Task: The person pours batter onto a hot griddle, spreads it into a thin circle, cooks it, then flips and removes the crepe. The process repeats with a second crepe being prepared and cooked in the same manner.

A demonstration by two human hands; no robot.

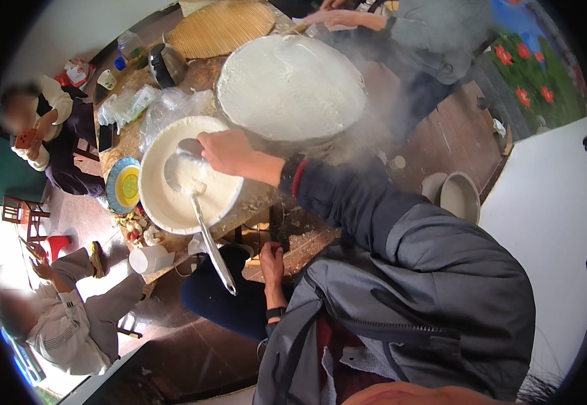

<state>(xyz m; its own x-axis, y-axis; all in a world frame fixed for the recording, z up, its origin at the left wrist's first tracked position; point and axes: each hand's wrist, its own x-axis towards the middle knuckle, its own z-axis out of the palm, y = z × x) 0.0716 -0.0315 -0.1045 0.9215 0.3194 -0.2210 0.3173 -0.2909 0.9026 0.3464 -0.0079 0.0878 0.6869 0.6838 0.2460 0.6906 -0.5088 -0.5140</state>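
My right hand is closed around a grey metal scoop, reaching over a white basin of creamy white batter. The scoop's lower part is over the batter; its full shape is hard to make out. A long-handled metal ladle rests in the same basin, its handle sticking out over the near rim. My left hand, with a black band at the wrist, is low beside my leg, fingers curled and seemingly holding nothing. Beyond my right hand, a large round white surface gives off steam.
On the table are a blue-rimmed plate with yellow liquid, plastic bags, a kettle and a round woven mat. People sit at the left; another person's hand is beside the steaming surface. A pan stands at the right.
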